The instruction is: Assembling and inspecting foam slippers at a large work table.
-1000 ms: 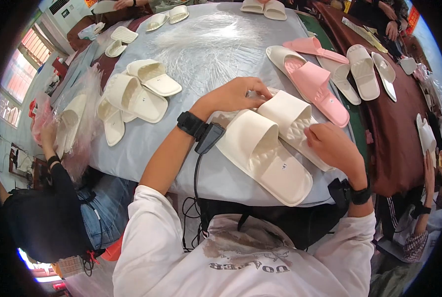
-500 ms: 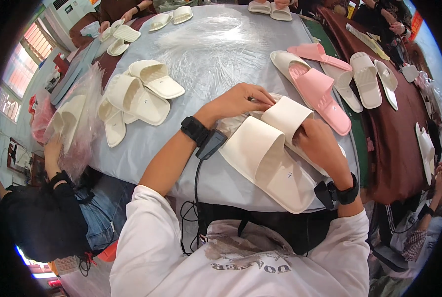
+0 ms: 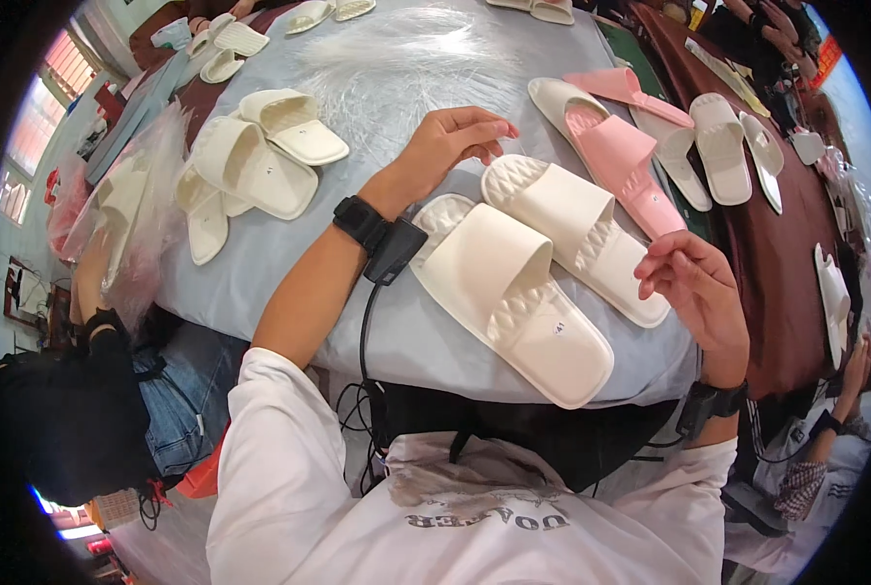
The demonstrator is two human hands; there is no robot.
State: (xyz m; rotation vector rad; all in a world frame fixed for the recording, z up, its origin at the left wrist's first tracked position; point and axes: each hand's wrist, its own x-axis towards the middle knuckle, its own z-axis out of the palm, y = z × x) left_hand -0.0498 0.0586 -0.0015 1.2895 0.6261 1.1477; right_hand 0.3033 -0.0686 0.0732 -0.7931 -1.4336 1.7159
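Two cream slippers lie side by side before me, their heels angled down to the right. The nearer slipper (image 3: 489, 255) has a small label on its heel. The farther slipper (image 3: 560, 210) is just beyond it. By the farther slipper's toe end, my left hand (image 3: 458, 146) hovers with loosely bent fingers and nothing visible in them. My right hand (image 3: 697, 283) is beside that slipper's heel, fingers half curled and apart, and holds nothing I can see. Both wrists wear black bands.
A pink slipper (image 3: 619, 161) rests on a cream one at the right. Cream slippers (image 3: 260, 168) are grouped at the left. Clear plastic bags (image 3: 406, 68) cover the table's far middle. At far left, a co-worker's arm (image 3: 92, 278) reaches toward a bagged slipper.
My right hand has come out from under the farther slipper's strap and moved right. My left hand has lifted off its toe end. That slipper now lies uncovered beside the other.
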